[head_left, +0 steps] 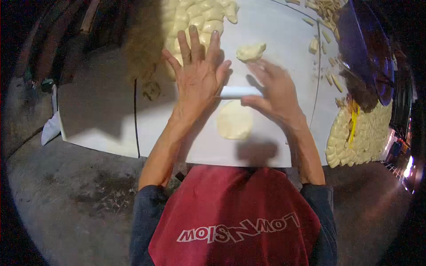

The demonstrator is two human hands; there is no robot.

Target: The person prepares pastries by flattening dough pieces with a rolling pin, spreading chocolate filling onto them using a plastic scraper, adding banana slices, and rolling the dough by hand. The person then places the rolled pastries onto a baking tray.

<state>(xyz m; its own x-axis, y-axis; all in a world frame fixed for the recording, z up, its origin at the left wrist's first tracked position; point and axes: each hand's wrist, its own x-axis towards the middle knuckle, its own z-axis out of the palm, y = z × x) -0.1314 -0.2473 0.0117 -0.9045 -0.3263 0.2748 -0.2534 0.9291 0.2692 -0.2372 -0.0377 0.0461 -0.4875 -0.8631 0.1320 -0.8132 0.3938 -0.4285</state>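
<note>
My left hand (195, 77) has its fingers spread wide, the fingertips over a mass of pale dough pieces (199, 17) at the top. A short white rolling pin (239, 91) lies crosswise between my hands. My right hand (276, 88) is slightly blurred, with thumb and fingers apart around the pin's right end. Just beyond those fingertips is a small lump of dough (251, 52); whether they touch it I cannot tell. A flattened round of dough (234, 119) lies below the pin, nearer my body.
The white work surface (266, 148) ends close to my body. More dough pieces (355, 146) cover its right side, with a yellow tool (354, 119) on them. Dough scraps (326, 37) lie at the upper right beside a large dark purple basin (366, 48).
</note>
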